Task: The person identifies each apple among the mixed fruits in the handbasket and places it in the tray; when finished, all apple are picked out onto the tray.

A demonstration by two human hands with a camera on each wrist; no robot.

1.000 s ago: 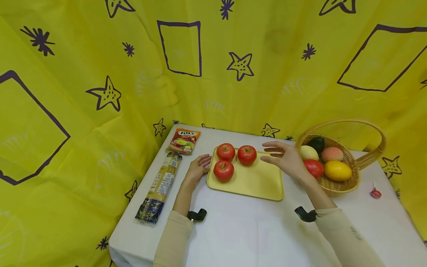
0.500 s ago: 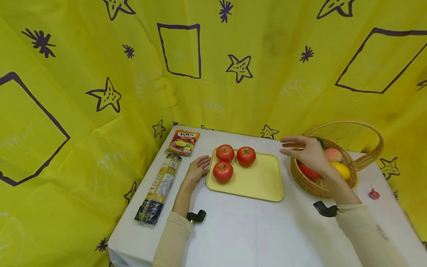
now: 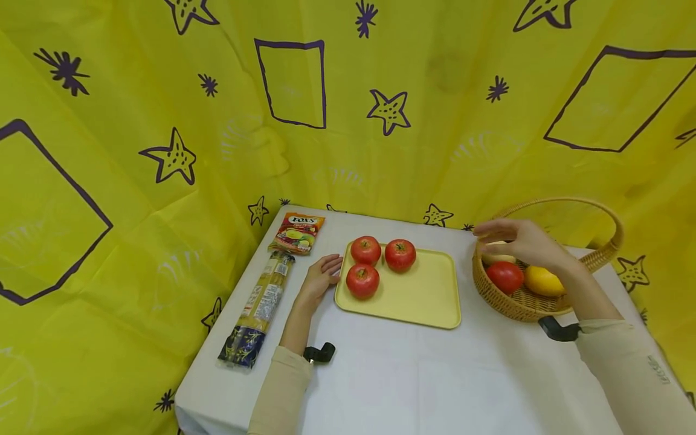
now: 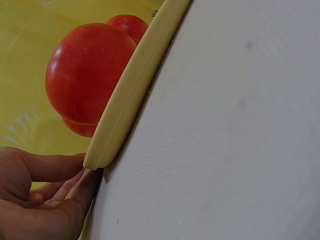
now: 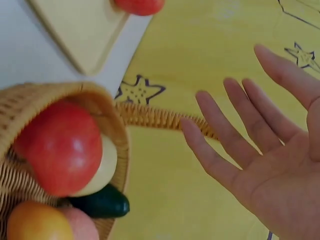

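Three red fruits with stems, apples by their look, sit at the left of a yellow tray (image 3: 418, 296): a back-left apple (image 3: 365, 251), a front apple (image 3: 362, 281) and a right-hand apple (image 3: 400, 255). My left hand (image 3: 319, 279) rests at the tray's left edge, thumb tip touching the rim in the left wrist view. Over the wicker basket (image 3: 497, 299), my right hand (image 3: 524, 243) has its fingers extended and holds nothing. The basket contains a smooth red fruit (image 3: 505, 277), a yellow fruit (image 3: 544, 281), a pale fruit (image 5: 106, 167), a dark green fruit (image 5: 102, 202) and a pinkish fruit (image 5: 82, 225).
A long clear pack of pasta (image 3: 266, 290) lies left of my left forearm, with a FOX'S sweets bag (image 3: 298, 232) behind it. The basket's tall handle (image 3: 617, 232) arches behind my right hand. A yellow curtain (image 3: 348, 151) hangs behind the white table (image 3: 380, 374).
My right hand has moved right, from the tray's right side to over the basket. My left hand, the tray and the apples have stayed in place.
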